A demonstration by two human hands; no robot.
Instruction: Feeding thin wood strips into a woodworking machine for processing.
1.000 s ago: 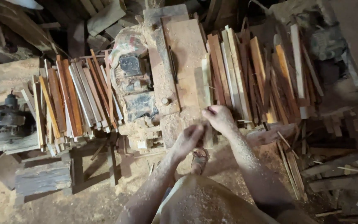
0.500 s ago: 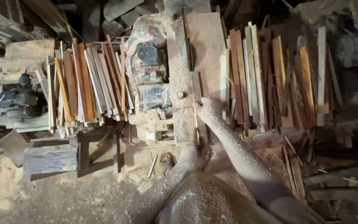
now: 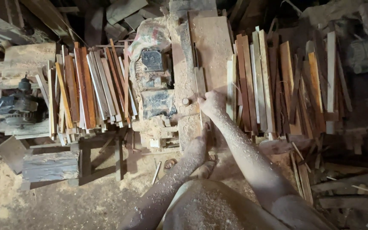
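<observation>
While sawdust coated both forearms, the right hand (image 3: 211, 102) was closed on the near end of a thin wood strip (image 3: 200, 87), pressing it flat on the saw table (image 3: 211, 42). The strip ran straight away from the grip, beside the fence. The left hand (image 3: 197, 142) sat just below that grip at the table's near edge; its hold could not be determined. To the right of the grip lay 1 stack of slats (image 3: 277, 85); to the left, another pile (image 3: 90, 89).

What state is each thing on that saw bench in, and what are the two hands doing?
Wood strip: lying flat on the bench, pressed by the right hand.
Right hand: closed on the strip.
Left hand: low at the bench edge; grip unclear.
Left slat stack: piled loosely.
Right slat stack: piled loosely.
</observation>
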